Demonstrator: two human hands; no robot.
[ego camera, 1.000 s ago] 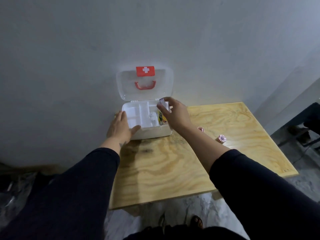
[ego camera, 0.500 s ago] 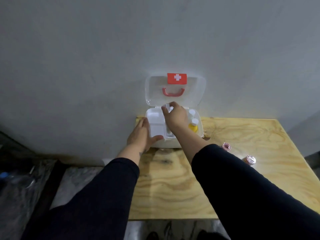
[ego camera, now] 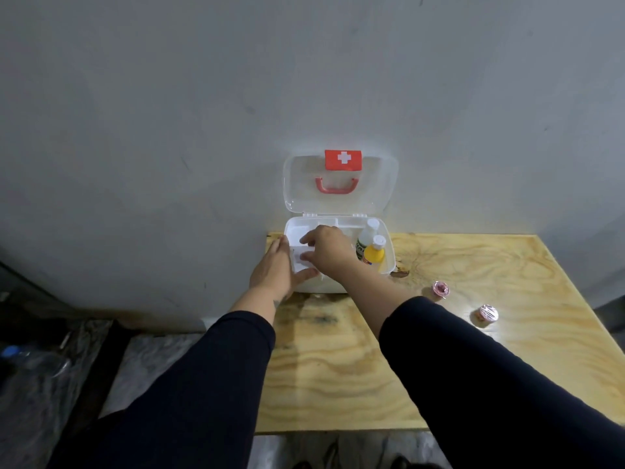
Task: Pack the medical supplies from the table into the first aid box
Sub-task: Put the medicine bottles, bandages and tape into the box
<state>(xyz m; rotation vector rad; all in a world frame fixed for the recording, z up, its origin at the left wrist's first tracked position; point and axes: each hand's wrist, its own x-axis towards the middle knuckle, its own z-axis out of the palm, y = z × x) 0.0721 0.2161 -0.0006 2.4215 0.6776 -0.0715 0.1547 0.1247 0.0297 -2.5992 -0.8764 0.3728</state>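
**Right hand down in the box, two rolls left on the desk**

The first aid box (ego camera: 385, 265) sat open at the desk's (ego camera: 473, 367) back edge, lid against the wall, two bottles (ego camera: 370, 245) upright in its right side. The left hand (ego camera: 275, 267) lay flat-fingered against the box's left wall, steadying it. The right hand (ego camera: 329, 248) reached into the left compartments, apparently placing something (its curled fingers hid whether anything was held). Next, probably, the two pink rolls (ego camera: 440, 288) near the box needed fetching.

Dim, soft light, glare on the white box (ego camera: 385, 265), wide-angle bowing and darkness toward the edges.
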